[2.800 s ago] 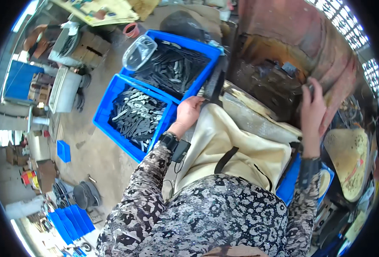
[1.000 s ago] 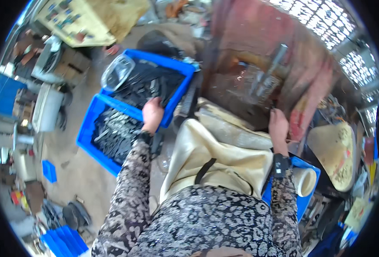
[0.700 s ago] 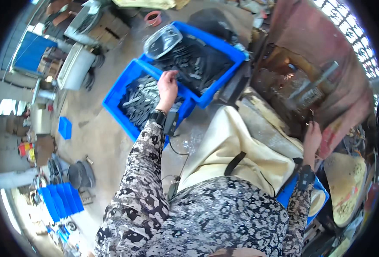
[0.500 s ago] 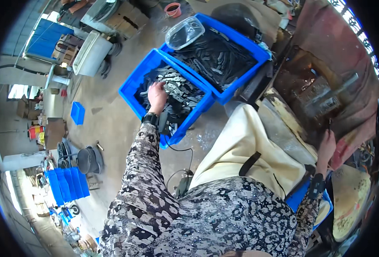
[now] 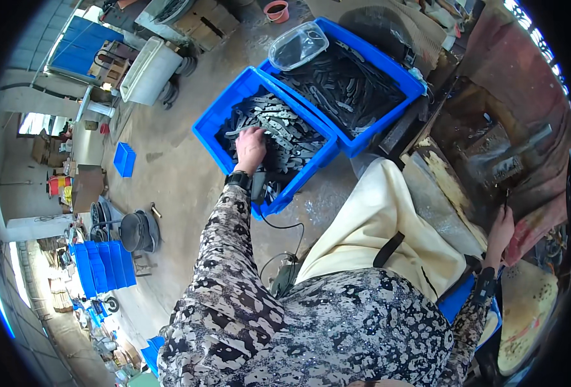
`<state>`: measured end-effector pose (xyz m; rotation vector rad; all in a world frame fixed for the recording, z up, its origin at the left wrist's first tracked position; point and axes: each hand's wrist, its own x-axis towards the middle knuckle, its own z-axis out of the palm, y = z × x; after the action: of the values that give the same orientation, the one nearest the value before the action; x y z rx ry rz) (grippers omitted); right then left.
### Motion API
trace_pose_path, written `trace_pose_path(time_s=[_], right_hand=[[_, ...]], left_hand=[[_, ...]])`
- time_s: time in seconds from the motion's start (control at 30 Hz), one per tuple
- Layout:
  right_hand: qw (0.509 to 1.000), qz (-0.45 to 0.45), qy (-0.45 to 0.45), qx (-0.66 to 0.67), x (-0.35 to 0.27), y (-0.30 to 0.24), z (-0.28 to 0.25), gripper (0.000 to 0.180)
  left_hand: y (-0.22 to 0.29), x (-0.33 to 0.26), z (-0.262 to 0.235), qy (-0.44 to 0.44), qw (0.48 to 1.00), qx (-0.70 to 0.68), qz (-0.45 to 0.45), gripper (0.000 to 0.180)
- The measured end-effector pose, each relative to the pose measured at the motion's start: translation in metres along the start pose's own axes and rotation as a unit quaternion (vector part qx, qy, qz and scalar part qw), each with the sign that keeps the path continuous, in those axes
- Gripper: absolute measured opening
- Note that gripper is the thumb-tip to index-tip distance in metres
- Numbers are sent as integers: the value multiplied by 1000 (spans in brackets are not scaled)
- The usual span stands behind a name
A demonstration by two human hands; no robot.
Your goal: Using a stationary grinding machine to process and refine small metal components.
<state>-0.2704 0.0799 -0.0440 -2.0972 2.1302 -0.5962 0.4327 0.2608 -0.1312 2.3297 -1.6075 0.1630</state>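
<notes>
Metal workshop: blue crates point(image 5: 216, 126) of steel parts point(image 5: 284, 126).

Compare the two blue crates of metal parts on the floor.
The near crate holds lighter grey flat pieces, and the left hand reaches into it; the far crate holds darker pieces. The far crate carries a clear plastic container on its corner; the near crate carries none. Both are blue, open-topped and touching.

The left hand point(image 5: 252, 147) reaches down into the near blue crate point(image 5: 224, 116), fingers resting on the heap of grey metal pieces point(image 5: 285, 126). A second blue crate point(image 5: 388, 64) of darker parts stands just beyond, a clear plastic cover point(image 5: 297, 45) on its far corner. The right hand point(image 5: 501, 229) rests at the workbench edge point(image 5: 450, 187).
</notes>
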Motion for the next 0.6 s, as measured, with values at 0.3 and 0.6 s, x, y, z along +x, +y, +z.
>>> trace_pose_path(time_s=[0.3,0.6], right_hand=[[998,-15,63,-21,9,-25,-9,22],[999,4,31,-11,-10,-7,-12,22]], left_hand=[[6,35,-8,7,999,-24,35,10],[147,93,-54,142,589,-726,-324,13]])
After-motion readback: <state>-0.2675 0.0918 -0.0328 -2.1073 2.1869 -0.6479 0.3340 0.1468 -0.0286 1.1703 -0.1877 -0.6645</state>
